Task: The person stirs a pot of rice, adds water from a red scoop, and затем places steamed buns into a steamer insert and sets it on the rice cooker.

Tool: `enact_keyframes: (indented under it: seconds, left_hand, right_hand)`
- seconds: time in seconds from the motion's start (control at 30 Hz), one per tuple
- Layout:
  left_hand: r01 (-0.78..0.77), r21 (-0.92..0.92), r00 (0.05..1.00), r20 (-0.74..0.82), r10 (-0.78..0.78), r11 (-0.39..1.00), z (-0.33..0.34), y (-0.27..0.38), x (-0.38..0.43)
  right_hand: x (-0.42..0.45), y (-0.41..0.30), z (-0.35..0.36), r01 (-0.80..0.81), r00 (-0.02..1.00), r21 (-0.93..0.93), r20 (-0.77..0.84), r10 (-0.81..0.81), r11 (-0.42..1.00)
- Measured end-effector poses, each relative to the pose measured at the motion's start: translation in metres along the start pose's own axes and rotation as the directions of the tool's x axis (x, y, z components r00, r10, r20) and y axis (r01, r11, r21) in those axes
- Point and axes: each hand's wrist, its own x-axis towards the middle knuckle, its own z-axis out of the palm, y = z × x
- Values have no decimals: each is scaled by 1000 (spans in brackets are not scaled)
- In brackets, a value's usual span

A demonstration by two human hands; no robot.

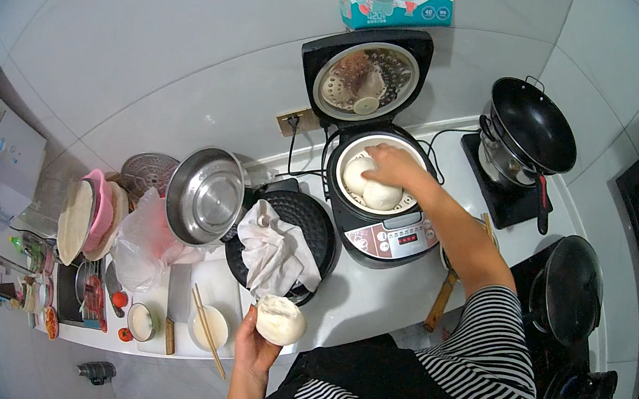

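My left hand (258,342) holds a white steamed bun (281,321) in front of the counter, its torn, rough side facing up. My right hand (394,165) reaches into the white steamer basket (346,153) of an open rice cooker (374,251). Its thumb and fingers touch a smooth round bun (356,175); whether they grip it is hidden. Beside that one rests a second bun (382,196), just below my hand. The cooker's lid (368,80) stands raised, with a shiny metal inner plate. A lit red display shows on the cooker's front panel.
Left of the cooker, a white cloth (275,248) lies on a black round appliance (324,231). Nearby are a steel basin (205,195), a cleaver (178,296) and chopsticks (205,322) across a bowl (211,332). Rightward stand a wok (532,126) and a lidded pan (569,289).
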Motion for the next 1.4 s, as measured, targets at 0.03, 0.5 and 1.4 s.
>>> enact_keyframes:
  seconds: [0.03, 0.5, 1.4]
  left_hand:
    - [-4, 4, 1000, 1, 4, 1000, 1, 1, 0]
    - [-65, 54, 997, -26, 67, 996, -9, 8, -2]
    - [-1, -82, 1000, -1, 1, 997, -20, 9, 0]
  right_hand:
    - [-1, -10, 7, -29, 1000, -88, -14, 28, 996]
    - [23, 22, 20, 206, 945, 176, -291, -149, 963]
    - [-44, 7, -19, 38, 994, 137, 101, -52, 990]
